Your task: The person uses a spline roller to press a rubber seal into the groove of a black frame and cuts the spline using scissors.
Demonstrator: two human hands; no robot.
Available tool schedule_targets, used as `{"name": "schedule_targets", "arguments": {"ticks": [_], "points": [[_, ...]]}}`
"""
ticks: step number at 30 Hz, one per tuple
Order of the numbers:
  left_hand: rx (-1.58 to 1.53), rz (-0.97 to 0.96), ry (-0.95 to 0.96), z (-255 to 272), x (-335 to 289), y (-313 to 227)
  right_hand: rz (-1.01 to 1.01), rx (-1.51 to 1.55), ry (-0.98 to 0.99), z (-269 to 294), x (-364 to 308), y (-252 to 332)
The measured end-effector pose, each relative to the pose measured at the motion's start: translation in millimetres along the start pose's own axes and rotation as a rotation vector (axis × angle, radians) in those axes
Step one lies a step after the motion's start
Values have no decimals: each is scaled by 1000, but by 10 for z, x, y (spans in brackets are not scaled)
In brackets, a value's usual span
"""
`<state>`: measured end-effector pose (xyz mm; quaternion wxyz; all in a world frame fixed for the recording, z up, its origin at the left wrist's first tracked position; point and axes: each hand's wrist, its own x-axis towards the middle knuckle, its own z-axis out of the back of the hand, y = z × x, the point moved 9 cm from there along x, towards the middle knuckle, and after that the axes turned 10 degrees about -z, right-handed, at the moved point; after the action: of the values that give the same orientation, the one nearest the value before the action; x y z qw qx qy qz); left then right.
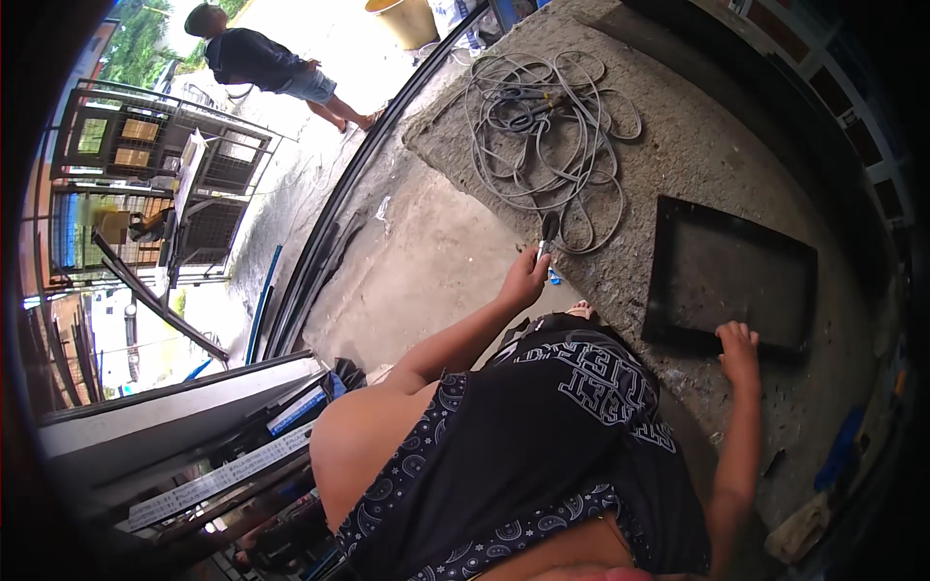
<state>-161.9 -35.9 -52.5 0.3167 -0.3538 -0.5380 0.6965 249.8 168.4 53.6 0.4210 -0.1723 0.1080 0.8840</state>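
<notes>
- Left hand (524,280) is closing around the pale, metallic-looking shaft of a small hand tool (549,229); thumb and fingers are pinching it, and its black end is pointing away from the person. Exact tool type: cannot tell.
- Tool is sitting just beside the near edge of a loosely coiled grey cable (518,121), overlapping it in view; contact cannot be told.
- Right hand (739,351) is reaching to the near edge of a black rectangular frame (663,266), fingers bending over that edge; cannot tell whether they are pinching it or only resting.
- Frame is lying on the rough concrete floor (722,165), right of the cable; whether it is having a solid bottom, cannot tell.
- Small blue scrap (554,277) is lying near the left hand.
- Person is wearing a black sleeveless top (484,436) with paisley trim; toes (581,309) are showing beyond it.
- Blue item (841,447) is lying far right, too blurred to identify.
- Bystander (257,63) in dark top and denim shorts is standing outside, upper left, well apart from the hands; yellowish bucket (407,24) is standing near them.
- Metal-framed mesh rack (218,160) is standing at left.
</notes>
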Motion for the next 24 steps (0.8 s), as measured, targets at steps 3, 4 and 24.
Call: {"name": "schedule_targets", "arguments": {"ticks": [3,4,24], "points": [[-6,16,-6,13,-40,-21,-165,13,3,-84,-117,-332],[-5,27,-10,25,-51,-24,-303,49,0,-106,-151,-488],[150,-75,108,-166,-62,-167,-1069,524,-908,-1155,-478,-972]]}}
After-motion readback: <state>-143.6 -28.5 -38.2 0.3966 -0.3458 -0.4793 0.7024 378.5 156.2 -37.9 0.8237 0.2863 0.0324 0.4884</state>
